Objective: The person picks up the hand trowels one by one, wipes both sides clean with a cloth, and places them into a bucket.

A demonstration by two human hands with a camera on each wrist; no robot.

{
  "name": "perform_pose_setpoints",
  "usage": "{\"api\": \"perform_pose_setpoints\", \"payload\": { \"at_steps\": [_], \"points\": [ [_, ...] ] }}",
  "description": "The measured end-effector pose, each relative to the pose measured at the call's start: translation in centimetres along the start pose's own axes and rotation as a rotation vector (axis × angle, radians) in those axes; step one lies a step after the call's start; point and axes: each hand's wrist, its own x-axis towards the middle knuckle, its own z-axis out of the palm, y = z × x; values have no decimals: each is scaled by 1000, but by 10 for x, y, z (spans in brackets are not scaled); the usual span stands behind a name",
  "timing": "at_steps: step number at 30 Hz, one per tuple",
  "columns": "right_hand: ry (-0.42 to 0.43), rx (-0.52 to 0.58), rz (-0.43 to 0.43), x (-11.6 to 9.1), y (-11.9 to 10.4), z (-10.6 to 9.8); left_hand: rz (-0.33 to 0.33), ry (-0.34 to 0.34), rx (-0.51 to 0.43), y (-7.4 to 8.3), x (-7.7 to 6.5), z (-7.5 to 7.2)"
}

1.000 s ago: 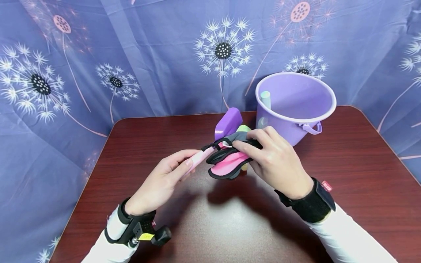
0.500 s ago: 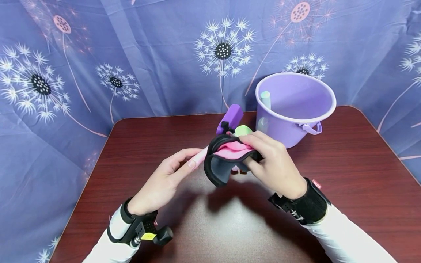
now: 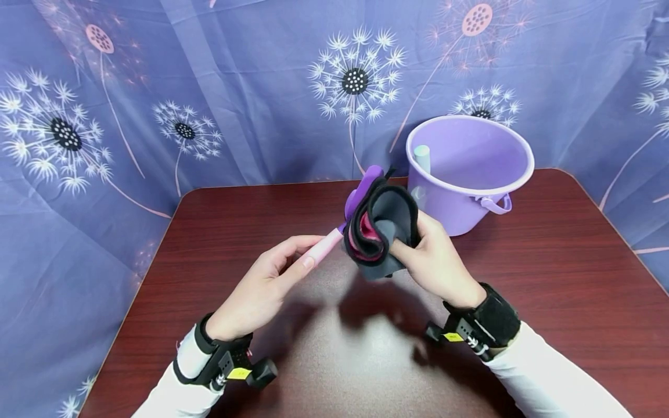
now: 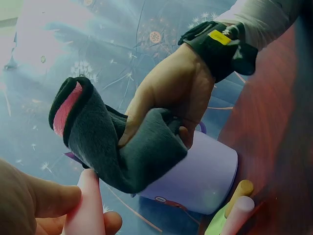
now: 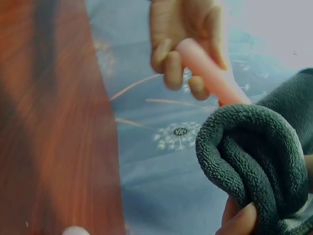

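Note:
My left hand (image 3: 256,281) grips the pink handle (image 3: 325,246) of a toy shovel with a purple head (image 3: 366,184). The shovel points up and away, over the table. A folded cloth (image 3: 389,209), dark grey and pink with black edging, is pinched in my right hand (image 3: 444,261). It wraps against the purple head and hides most of it. Seen from the left wrist, the grey side of the cloth (image 4: 132,152) curls just above the tip of the pink handle (image 4: 88,200). In the right wrist view the cloth's thick fold (image 5: 249,156) bulges in front.
A lavender bucket (image 3: 444,209) stands at the back right, with a pale teal handle (image 3: 422,158) rising inside it. Yellow (image 4: 242,190) and pink handle ends (image 4: 239,211) show at the lower right of the left wrist view. A patterned blue curtain (image 3: 261,87) hangs behind the table (image 3: 219,220).
My right hand has turned, and the cloth has swung up and back over the shovel's purple head, covering more of it. The left hand keeps its grip on the handle, almost still.

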Motion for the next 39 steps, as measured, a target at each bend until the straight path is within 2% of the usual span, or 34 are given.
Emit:
{"api": "perform_pose_setpoints", "payload": {
  "at_steps": [6, 12, 24, 27, 34, 39],
  "points": [
    [-6, 108, 147, 2, 2, -6, 20, 4, 50, -3, -1, -1],
    [32, 151, 160, 5, 3, -12, 13, -2, 105, -1, -2, -4],
    [181, -58, 50, 10, 0, -26, -27, -10, 145, 1, -4, -7],
    [214, -91, 3, 10, 0, -28, -30, -13, 149, 3, -4, -7],
    [296, -247, -104, 12, 0, -30, -33, -12, 170, 4, -5, -8],
    [325, -322, -206, 12, 2, -30, -44, -5, 192, 4, -6, -8]
  ]
}}
